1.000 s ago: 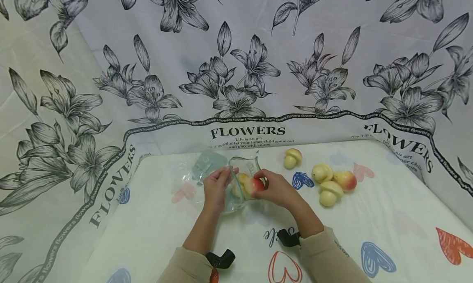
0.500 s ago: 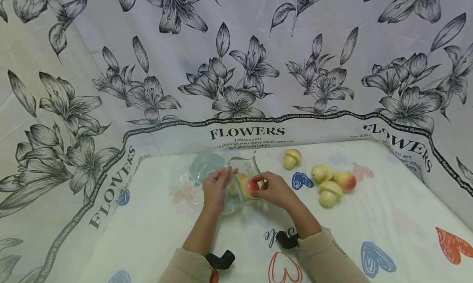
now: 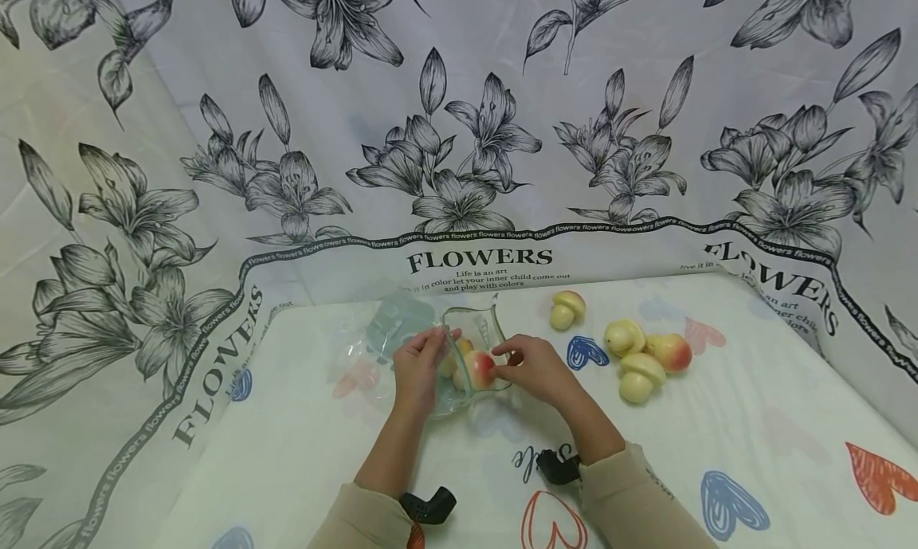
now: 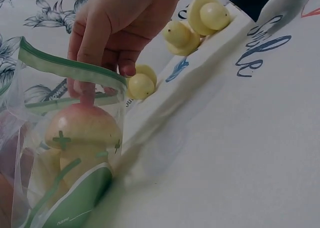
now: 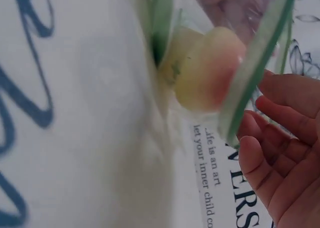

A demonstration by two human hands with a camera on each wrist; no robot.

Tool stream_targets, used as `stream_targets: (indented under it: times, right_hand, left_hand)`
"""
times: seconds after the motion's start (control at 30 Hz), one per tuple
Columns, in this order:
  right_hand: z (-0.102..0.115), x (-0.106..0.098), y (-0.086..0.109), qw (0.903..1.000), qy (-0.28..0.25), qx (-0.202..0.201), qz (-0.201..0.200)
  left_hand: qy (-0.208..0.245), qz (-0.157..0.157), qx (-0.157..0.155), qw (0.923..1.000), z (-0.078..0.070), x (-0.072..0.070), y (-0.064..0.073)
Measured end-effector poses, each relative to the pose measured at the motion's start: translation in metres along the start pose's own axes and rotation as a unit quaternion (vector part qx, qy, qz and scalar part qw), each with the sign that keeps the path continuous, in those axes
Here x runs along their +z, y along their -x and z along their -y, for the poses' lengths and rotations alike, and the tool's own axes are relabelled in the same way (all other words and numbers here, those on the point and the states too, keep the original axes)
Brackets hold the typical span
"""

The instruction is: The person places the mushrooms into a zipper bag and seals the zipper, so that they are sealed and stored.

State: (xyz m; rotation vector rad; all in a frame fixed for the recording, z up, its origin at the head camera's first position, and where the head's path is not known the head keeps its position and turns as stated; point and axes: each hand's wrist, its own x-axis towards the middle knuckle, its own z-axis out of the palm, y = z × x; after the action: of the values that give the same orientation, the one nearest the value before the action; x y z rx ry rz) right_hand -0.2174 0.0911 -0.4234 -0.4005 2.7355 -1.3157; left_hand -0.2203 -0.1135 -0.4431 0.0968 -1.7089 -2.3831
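Observation:
A clear zip bag [image 4: 75, 70] with green strips along its mouth stands tilted, its mouth facing right. My left hand [image 3: 416, 370] pinches the bag's rim on the left side. Inside lies a mushroom-shaped piece [image 3: 475, 369], pale yellow with a red-flushed cap; something yellow shows behind it. My right hand [image 3: 534, 366] is at the mouth, and in the left wrist view its fingertips reach in to the top of the red-flushed cap [image 4: 82, 125]. In the right wrist view the right fingers [image 5: 290, 90] are loosely bent, with nothing gripped between them.
Several more pale yellow mushroom-shaped pieces sit to the right: a group [image 3: 641, 376] and a single one [image 3: 567, 308] farther back. Crumpled clear and bluish plastic [image 3: 399, 323] lies left of the bag. A flower-printed cloth [image 3: 459, 266] hangs behind the table.
The red-flushed mushroom-shaped piece has moved left, deeper into the bag. My right fingers have loosened from it. The left hand stays at the rim.

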Motion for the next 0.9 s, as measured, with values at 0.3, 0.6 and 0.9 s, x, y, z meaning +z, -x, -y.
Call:
stream_targets:
  times: [0.3, 0.6, 0.9]
  right_hand:
    - [-0.023, -0.054, 0.003, 0.9953, 0.012, 0.005, -0.096]
    - [-0.058, -0.109, 0.017, 0.9715, 0.037, 0.087, -0.218]
    - [-0.084, -0.123, 0.022, 0.9787, 0.083, 0.147, -0.118]
  left_hand:
    - [-0.012, -0.002, -0.006, 0.9999, 0.002, -0.001, -0.001]
    - [-0.006, -0.006, -0.009, 0.9999, 0.002, -0.001, -0.001]
    - [-0.019, -0.01, -0.013, 0.9997, 0.003, -0.001, -0.001]
